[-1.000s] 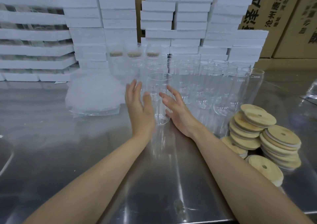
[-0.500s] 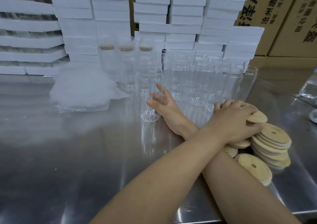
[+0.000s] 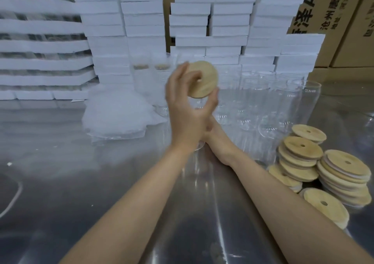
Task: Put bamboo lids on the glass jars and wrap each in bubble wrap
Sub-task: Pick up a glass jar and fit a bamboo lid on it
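Observation:
My left hand (image 3: pixel 188 112) is raised over the table and pinches a round bamboo lid (image 3: pixel 202 79) with a small hole between thumb and fingers. Right under it stands a clear glass jar (image 3: pixel 199 146), mostly hidden by that hand. My right hand (image 3: pixel 211 129) lies against the jar's right side near its base, fingers largely hidden behind the left hand. More empty jars (image 3: pixel 273 101) stand in rows behind. Bubble wrap (image 3: pixel 115 114) lies piled to the left. Stacks of bamboo lids (image 3: pixel 301 158) sit at the right.
Two lidded, wrapped jars (image 3: pixel 140 75) stand behind the bubble wrap. White foam boxes (image 3: pixel 141 20) are stacked along the back, with cardboard cartons (image 3: pixel 334 10) behind them. The steel table (image 3: pixel 81 182) is shiny; a loose lid (image 3: pixel 325 205) lies near its right front edge.
My left hand picked a lid off the right-hand stacks and carried it left and up over the jar. The right hand stayed by the jar.

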`<state>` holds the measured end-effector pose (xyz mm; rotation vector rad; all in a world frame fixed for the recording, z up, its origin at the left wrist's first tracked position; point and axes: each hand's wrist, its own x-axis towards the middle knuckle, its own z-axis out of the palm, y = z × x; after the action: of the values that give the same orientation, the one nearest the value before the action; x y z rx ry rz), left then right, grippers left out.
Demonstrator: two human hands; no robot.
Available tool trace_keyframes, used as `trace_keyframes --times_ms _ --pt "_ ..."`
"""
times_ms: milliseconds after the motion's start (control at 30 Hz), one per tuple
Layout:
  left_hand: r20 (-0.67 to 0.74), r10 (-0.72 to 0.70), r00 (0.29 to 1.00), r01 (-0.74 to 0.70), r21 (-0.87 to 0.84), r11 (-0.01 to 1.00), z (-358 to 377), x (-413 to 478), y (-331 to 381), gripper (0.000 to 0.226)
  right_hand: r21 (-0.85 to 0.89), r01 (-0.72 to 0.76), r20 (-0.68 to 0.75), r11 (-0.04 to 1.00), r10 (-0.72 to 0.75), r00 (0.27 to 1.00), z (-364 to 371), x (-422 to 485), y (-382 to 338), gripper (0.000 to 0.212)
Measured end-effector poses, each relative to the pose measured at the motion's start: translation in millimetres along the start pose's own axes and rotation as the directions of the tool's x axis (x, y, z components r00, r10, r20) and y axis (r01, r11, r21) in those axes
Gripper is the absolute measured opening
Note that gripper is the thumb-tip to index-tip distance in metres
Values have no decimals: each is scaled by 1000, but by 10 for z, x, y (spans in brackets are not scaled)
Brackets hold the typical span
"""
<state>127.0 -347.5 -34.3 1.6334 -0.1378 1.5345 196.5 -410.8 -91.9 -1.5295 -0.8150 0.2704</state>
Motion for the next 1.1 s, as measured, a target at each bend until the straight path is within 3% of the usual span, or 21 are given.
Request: trace_keyframes --times_ms 67,167,267,333,400,500,567,667,733,833,967,1100 --pt "-45 -34 998 36 53 998 -255 111 -192 32 41 -51 -17 998 52 999 4 15 22 78" --pt "-20 -74 997 75 50 996 -358 135 -207 25 25 -55 -29 998 56 998 22 48 61 79" --pt "-60 -250 966 240 -137 961 -401 248 -188 23 18 -50 -32 999 51 998 28 27 69 80" --pt "-71 -477 876 416 -388 822 -439 324 -193 29 2 -55 -38 998 55 998 26 33 71 83" --pt "21 -647 762 525 -605 599 -474 386 -233 39 -20 -48 -33 999 47 998 24 32 68 86" --pt "130 -706 696 586 -671 454 -512 411 -227 47 -40 -37 -19 999 36 999 31 35 68 83" --pt "124 -672 730 579 -635 512 -496 405 -205 44 -42 -26 0 999 26 1000 34 41 80 77" --pt "121 -440 890 452 -355 818 -516 389 -206 27 -45 -12 42 999 14 999 47 32 82 73" --pt "208 -308 928 341 -142 929 -519 357 -214 23 -47 -9 51 999 11 999 55 33 88 73" --pt "284 -226 932 215 69 974 -503 293 -216 22 -55 0 55 998 3 998 62 33 90 76" --pt "310 -185 933 147 141 979 -486 241 -219 17 -62 -1 57 998 4 998 65 30 95 82" --pt "317 -65 946 -13 238 971 -463 239 -250 15 -79 -2 49 997 6 999 70 37 102 83"
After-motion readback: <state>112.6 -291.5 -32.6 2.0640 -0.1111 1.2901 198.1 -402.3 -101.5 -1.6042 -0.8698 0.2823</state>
